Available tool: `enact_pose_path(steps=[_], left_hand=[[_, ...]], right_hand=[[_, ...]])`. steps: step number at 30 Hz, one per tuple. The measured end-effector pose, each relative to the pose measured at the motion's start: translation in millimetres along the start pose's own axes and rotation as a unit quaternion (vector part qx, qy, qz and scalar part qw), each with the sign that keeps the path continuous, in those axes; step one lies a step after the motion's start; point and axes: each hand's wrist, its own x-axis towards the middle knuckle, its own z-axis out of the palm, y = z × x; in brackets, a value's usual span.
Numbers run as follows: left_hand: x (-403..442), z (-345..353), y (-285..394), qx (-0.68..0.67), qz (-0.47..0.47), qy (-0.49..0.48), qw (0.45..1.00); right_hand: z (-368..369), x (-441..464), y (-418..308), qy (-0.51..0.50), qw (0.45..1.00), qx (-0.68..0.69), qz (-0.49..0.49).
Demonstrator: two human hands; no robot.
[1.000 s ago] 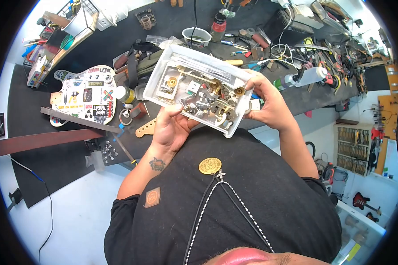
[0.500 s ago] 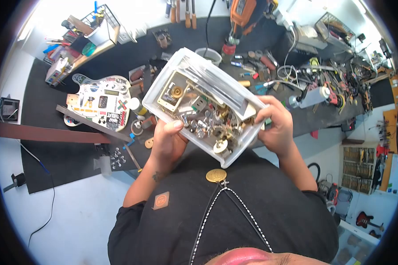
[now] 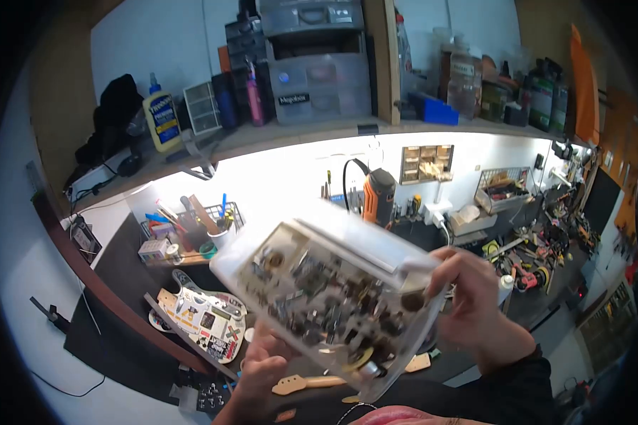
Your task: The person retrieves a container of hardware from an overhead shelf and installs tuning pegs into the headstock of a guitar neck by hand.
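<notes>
A translucent plastic drawer [image 3: 404,361], tilted and blurred by motion, is held up between my two hands. Inside lies a jumble of small metal hardware [image 3: 319,290], too smeared to sort piece by piece. My left hand [image 3: 266,358] is closed on the near left side, its fingertips partly hidden behind the plastic. At the right end my right hand [image 3: 471,294] wraps around the rim. Beyond the left hand, a guitar body covered in stickers [image 3: 205,319] lies on the bench. A pale wooden guitar neck [image 3: 308,383] shows just below the drawer.
Overhead, a shelf [image 3: 248,142] carries a stack of translucent drawers [image 3: 322,88] with a dark gap between two of them. A glue bottle [image 3: 162,117], jars [image 3: 464,85] and a blue bin [image 3: 436,110] stand there too. Tools [image 3: 539,248] crowd the bench at right.
The view has tipped up, bringing the overhead shelf into sight. Both hands have lifted the drawer away from my chest, keeping hold of it.
</notes>
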Motion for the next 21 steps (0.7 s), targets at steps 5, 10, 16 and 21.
enact_pose_path(steps=[5,10,16,21], left_hand=[[-5,4,-2,0.094,-0.128,-0.092,0.983],[-15,-17,-15,0.162,-0.180,-0.150,0.958],[-21,-35,-25,0.144,-0.183,-0.164,0.958],[-22,-51,-36,0.119,-0.178,-0.170,0.962]], right_hand=[[-31,60,-11,0.113,0.988,0.068,0.086],[-77,137,5,0.103,0.988,0.106,0.053],[-93,214,-18,0.143,0.978,-0.073,0.136],[-81,250,-52,0.122,0.962,-0.207,0.131]])
